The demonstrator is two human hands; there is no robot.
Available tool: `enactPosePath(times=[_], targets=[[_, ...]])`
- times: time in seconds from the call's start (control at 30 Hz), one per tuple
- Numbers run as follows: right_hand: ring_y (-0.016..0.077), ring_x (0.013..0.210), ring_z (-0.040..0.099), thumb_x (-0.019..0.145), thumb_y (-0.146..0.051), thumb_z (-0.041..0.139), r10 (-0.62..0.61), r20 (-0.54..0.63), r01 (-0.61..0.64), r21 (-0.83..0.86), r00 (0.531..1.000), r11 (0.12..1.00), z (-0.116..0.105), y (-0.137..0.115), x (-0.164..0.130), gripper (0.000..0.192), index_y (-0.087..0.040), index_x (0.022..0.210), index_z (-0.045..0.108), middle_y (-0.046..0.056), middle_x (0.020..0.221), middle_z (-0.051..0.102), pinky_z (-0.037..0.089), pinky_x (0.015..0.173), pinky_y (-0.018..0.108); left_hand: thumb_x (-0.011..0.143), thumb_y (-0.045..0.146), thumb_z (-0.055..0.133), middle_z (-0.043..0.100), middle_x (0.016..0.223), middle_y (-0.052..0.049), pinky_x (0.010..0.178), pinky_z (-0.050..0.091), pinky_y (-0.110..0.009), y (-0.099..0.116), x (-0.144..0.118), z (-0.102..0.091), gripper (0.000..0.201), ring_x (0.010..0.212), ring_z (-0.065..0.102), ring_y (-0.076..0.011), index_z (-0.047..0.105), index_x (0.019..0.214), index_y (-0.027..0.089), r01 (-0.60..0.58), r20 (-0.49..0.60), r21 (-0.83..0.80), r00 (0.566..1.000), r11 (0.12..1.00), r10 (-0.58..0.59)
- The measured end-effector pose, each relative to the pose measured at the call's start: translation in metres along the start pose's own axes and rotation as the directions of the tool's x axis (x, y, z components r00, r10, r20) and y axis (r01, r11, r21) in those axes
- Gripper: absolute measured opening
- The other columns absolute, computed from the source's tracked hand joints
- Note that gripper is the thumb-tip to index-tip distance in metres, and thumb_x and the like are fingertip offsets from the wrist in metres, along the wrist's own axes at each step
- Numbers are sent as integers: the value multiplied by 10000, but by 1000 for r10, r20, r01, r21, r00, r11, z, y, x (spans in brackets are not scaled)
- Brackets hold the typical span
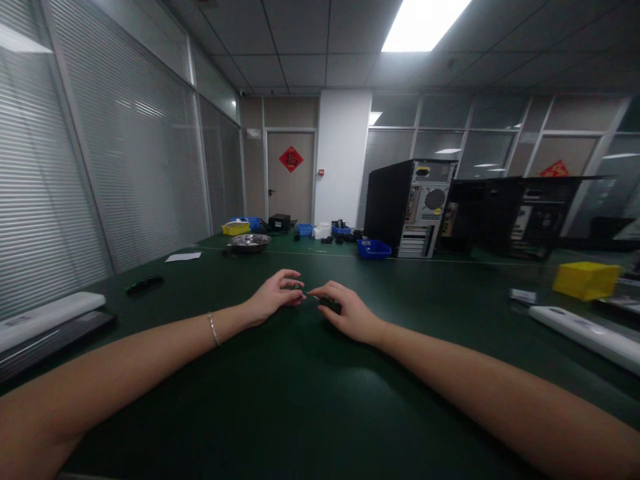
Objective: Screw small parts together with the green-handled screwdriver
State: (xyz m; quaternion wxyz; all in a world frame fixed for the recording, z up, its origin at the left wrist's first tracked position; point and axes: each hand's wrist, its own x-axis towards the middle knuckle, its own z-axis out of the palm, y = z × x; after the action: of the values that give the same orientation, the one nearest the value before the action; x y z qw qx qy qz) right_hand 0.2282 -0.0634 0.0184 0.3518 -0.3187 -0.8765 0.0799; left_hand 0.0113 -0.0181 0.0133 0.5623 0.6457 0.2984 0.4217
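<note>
My right hand (353, 315) is closed around a small dark-handled tool (330, 306). A thin, pale metal tip juts from the tool to the left, and its exact kind is too small to tell. Facing it, my left hand (274, 297) has its fingertips pinched around something tiny, partly hidden by the fingers. The tool's tip comes right up to those left fingertips; whether they touch is unclear. Both hands are low over the middle of the green table (280, 400). A bracelet circles the left wrist.
Beyond the hands stand a metal bowl (249, 244), a blue tray (374, 249) and a black computer case (390, 207). Left lie a dark object (144, 285), white paper (183, 257) and a long white box (55, 317). Right are a yellow bin (586, 280) and another white bar (590, 333).
</note>
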Motion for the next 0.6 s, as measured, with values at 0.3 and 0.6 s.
enactPosePath(times=[0.3, 0.6], targets=[[186, 920, 553, 791, -106, 548, 47, -22, -47, -4, 999, 999, 1, 3, 0, 353, -239, 1117, 574, 50, 1012, 579, 447, 803, 332, 758, 181, 623, 581, 1063, -77, 829, 457, -326, -3, 3, -3, 327, 851, 602, -147, 559, 1078, 155, -32, -34, 131, 999, 991, 37], [182, 909, 557, 790, -113, 551, 83, -39, -84, -10, 996, 996, 2, 6, 1, 331, -229, 1098, 581, 51, 1008, 580, 451, 798, 331, 805, 269, 562, 595, 970, -70, 728, 467, -307, 3, 2, 1, 294, 803, 567, -155, 575, 1074, 151, -109, 26, 224, 994, 969, 106]])
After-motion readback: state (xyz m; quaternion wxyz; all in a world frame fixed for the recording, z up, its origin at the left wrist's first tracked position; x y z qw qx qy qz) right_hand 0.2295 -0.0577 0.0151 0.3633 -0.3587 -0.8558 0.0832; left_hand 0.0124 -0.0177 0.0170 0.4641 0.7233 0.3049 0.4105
